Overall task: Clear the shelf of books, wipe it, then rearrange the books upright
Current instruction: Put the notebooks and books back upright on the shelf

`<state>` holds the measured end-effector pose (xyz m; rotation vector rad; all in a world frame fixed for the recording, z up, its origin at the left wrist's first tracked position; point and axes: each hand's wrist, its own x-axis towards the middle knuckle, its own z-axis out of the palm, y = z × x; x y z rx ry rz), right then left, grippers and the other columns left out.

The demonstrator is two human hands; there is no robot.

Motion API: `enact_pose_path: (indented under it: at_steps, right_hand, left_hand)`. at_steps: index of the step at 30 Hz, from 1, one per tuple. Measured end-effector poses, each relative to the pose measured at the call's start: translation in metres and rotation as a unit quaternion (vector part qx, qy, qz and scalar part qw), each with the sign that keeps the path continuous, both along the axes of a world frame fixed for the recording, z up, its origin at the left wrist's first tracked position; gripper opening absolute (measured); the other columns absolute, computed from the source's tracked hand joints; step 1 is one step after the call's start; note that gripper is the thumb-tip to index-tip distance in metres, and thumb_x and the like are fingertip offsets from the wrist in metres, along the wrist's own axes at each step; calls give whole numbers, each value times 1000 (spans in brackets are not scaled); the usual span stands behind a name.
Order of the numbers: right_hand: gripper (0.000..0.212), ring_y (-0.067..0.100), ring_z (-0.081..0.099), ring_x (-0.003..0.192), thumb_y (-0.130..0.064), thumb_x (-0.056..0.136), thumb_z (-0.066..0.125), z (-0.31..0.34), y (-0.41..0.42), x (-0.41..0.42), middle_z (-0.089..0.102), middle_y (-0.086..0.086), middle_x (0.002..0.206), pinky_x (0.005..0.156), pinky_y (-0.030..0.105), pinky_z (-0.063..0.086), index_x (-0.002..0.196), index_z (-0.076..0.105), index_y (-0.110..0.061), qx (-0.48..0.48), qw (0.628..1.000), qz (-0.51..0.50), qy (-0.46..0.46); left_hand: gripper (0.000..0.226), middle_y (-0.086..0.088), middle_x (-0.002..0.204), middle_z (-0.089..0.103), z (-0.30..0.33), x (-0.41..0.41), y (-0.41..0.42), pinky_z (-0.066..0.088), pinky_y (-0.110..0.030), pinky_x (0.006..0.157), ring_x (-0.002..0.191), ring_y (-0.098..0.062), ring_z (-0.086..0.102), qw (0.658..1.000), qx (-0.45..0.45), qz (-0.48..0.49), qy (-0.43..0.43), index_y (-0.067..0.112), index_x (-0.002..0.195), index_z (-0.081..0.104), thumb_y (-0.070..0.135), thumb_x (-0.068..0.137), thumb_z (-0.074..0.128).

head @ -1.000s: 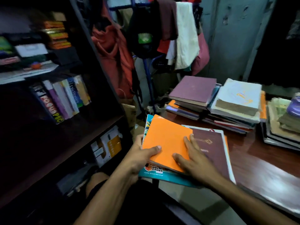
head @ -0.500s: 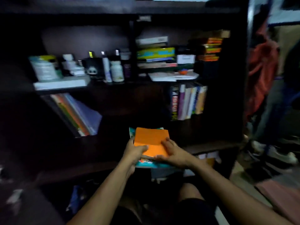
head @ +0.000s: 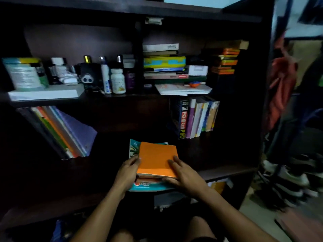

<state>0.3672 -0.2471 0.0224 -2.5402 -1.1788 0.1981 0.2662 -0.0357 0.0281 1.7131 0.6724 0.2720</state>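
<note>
- The left hand (head: 128, 173) is gripping the left edge of a small stack of books (head: 153, 165), fingers curling over its side.
- The right hand (head: 183, 175) is lying on the stack's right side, fingers spreading over the orange cover (head: 155, 158) and thumb tucking under the lower edge.
- The stack is lying flat at the front of the dark middle shelf (head: 218, 154), a teal book (head: 148, 187) sitting lowest.
- A row of upright books (head: 197, 117) is standing further back on the right.
- Thin leaning books (head: 66, 131) are tilting on the left.
- Bottles (head: 111, 77) are standing on the shelf above.
</note>
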Motion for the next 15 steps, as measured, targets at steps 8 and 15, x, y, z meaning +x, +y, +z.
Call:
enact_pose_path:
  at_steps: [8,15]
  right_hand:
    - [78,25,36,144,-76,91,38,44,-65,36,26,0,165,115,40,33,155,33,-32,-41,999,-35,-7]
    - [42,4,67,96,-59,103,36,65,-114,61,71,-9,100,91,36,51,107,67,-31,238,967,-84,48]
  left_hand:
    - [39,-3,142,55,-12,47,-55,41,-35,87,122,-32,56,974,218,-14,55,42,141,49,46,107,30]
    - [82,-2,168,-2,-25,57,-77,28,-53,116,153,-29,9,895,439,-68,37,34,160,3,40,95,54]
